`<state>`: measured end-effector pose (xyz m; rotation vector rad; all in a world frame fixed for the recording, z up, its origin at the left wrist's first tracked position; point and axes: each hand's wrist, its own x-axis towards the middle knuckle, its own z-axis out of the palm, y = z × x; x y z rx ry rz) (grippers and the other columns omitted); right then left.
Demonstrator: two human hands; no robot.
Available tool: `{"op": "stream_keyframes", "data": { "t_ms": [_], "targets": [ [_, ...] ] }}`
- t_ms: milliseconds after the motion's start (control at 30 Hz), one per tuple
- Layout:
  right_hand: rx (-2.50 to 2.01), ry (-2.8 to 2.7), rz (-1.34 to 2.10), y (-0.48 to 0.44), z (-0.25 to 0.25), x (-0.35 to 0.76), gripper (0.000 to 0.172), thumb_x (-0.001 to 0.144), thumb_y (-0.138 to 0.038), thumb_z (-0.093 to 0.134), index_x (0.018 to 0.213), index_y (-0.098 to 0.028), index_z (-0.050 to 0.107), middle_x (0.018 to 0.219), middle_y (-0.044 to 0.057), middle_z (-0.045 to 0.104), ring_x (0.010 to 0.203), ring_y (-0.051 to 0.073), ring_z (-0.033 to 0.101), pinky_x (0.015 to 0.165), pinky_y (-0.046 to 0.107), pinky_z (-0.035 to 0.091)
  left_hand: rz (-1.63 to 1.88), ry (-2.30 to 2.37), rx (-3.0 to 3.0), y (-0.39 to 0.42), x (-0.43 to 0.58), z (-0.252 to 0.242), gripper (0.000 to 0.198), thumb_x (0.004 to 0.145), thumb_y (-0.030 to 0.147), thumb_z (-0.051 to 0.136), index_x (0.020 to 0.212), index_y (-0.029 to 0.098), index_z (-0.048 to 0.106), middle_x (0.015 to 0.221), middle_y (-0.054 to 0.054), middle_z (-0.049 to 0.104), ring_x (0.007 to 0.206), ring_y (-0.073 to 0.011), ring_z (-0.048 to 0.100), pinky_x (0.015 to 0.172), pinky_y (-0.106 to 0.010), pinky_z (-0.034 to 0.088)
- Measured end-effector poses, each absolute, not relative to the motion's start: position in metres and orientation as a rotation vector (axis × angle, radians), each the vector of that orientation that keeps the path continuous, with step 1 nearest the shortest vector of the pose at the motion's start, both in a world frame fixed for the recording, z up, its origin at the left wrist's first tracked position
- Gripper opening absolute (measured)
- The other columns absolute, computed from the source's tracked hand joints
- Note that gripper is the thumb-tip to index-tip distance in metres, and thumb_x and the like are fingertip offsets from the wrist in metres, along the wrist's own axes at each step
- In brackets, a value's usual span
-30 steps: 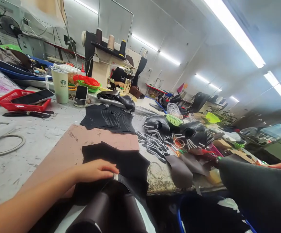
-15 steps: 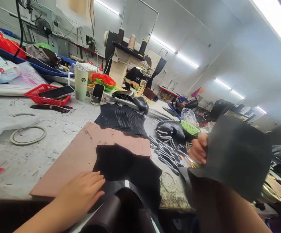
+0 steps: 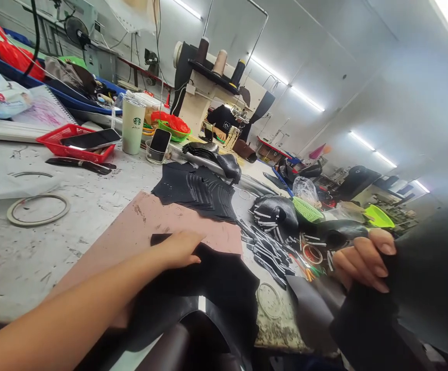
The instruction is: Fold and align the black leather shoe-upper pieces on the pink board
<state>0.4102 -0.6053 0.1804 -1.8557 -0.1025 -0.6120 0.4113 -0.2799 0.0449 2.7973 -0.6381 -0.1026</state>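
Observation:
My left hand (image 3: 179, 249) lies on a flat black leather piece (image 3: 216, 281) that rests on a pinkish cutting board (image 3: 131, 234); its fingers are curled at the piece's upper left edge. My right hand (image 3: 365, 260) is closed on a large dark leather sheet (image 3: 420, 288) held up at the right, off the table edge. A stack of black cut pieces (image 3: 196, 190) lies beyond the board.
A red tray with a phone (image 3: 79, 146), a cup (image 3: 133, 126) and a second phone in a holder (image 3: 159, 144) stand at the back left. A sewing machine (image 3: 208, 93) with thread cones and a seated person are behind. Shoe uppers, a green basket (image 3: 304, 210) and wire rings (image 3: 38, 208) litter the table.
My left hand slid forward along the black piece toward its upper edge. My right hand carried the dark sheet lower and further right.

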Motion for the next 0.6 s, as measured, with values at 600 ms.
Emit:
{"op": "stream_keyframes", "data": {
  "t_ms": [600],
  "targets": [
    [-1.778, -0.571, 0.88, -0.537, 0.176, 0.484, 0.055, 0.065, -0.077, 0.038, 0.054, -0.024, 0.033, 0.031, -0.009, 0.043, 0.016, 0.007, 0.034, 0.032, 0.019, 0.028, 0.423, -0.291, 2.479, -0.212, 0.281, 0.038, 0.027, 0.092, 0.025, 0.035, 0.092, 0.025, 0.062, 0.085, 0.004, 0.067, 0.075, -0.0107, 0.061, 0.068, -0.018, 0.045]
  ]
}}
